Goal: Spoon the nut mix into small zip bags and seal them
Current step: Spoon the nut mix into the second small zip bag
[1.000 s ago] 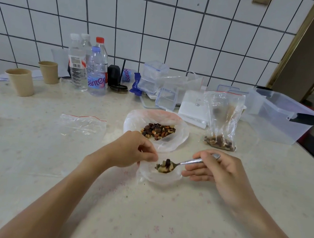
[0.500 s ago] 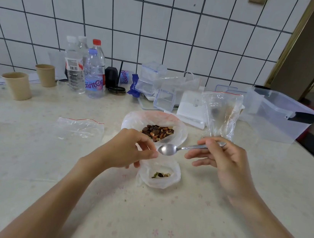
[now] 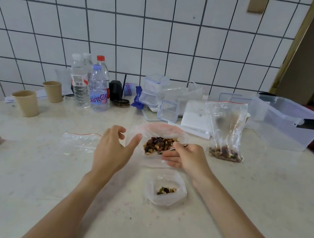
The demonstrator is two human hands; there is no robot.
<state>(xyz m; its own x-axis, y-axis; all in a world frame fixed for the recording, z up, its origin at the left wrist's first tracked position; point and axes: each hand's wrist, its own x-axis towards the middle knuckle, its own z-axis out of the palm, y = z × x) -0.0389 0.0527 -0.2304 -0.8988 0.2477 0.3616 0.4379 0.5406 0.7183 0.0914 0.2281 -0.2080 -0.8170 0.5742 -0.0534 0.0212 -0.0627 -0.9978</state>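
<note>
Head view shows the left hand (image 3: 111, 148) open and empty just left of the limp source bag's nut mix (image 3: 158, 145), where the right hand (image 3: 185, 158) pinches one spoon (image 3: 176, 148). I judge the film slippery and floppy, best held at the rim. Three small zip bags: one flat empty bag (image 3: 80, 140) left of the grip, one open bag (image 3: 166, 188) below it holding few nuts, one upright bag (image 3: 227, 130) to its right.

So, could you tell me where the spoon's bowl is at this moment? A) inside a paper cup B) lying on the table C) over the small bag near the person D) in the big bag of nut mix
D: the right hand holds the spoon with its bowl dug into the nut mix in the big bag; the small bag sits apart, nearer the person.
</note>
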